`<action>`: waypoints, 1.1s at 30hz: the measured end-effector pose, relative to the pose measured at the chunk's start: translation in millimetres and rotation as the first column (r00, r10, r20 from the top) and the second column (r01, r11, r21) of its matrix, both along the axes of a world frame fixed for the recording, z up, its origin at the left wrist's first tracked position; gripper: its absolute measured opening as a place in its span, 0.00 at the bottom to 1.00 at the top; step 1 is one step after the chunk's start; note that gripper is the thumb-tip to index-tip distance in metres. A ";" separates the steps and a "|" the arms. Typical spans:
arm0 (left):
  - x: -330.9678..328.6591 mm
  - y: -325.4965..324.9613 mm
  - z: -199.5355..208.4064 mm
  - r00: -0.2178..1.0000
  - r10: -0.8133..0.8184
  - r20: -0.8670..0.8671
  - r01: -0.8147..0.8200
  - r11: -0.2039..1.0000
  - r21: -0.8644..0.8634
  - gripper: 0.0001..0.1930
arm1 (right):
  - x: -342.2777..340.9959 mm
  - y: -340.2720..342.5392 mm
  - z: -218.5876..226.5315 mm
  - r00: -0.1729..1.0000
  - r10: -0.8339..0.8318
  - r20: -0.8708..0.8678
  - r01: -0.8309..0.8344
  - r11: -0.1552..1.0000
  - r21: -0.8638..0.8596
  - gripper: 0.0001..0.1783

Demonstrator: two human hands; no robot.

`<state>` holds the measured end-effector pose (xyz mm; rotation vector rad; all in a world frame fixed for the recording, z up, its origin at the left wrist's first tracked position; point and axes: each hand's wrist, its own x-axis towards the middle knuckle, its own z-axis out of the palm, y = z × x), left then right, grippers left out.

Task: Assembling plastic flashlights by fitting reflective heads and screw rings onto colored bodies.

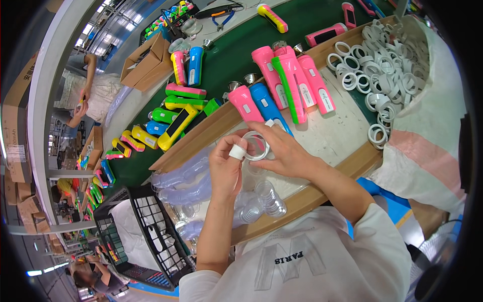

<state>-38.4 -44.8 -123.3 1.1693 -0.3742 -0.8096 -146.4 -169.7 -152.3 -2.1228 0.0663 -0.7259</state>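
Between my hands, above the tray, is a white ring (262, 156) with what looks like a clear round lens in it. My left hand (225, 163) is closed on its left side, the thumb wearing a white finger cover (237, 152). From the right, my right hand (286, 151) grips the same ring; a white cover also shows on one of its fingers. Just beyond my hands lie a pink flashlight body (245, 104) and a blue one (267, 104). Stacks of clear plastic lenses (271, 199) rest below my hands, partly bagged in clear film (183, 182).
Many white rings (382, 65) spill from a white woven sack (427, 116) at right. Colourful flashlights (178, 126) and small metal reflectors (250, 78) lie on the green belt (229, 55). A black crate (151, 231) stands at left, a cardboard box (147, 63) farther back. Other people work at far left.
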 end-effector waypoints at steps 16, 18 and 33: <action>9.6 -9.3 -9.7 0.950 -0.018 0.311 -0.075 0.956 0.285 0.15 | 3.3 0.2 0.3 0.999 0.045 -0.002 -0.044 0.979 0.198 0.39; 12.3 -14.6 -12.6 0.951 0.062 0.302 -0.128 0.970 0.205 0.16 | 2.4 -1.3 6.8 0.996 0.039 -0.080 -0.015 0.961 0.275 0.39; 25.3 -28.9 -49.2 0.951 0.044 0.307 -0.093 0.985 0.145 0.34 | 5.7 -11.1 1.1 0.995 -0.041 -0.096 0.085 0.853 0.514 0.40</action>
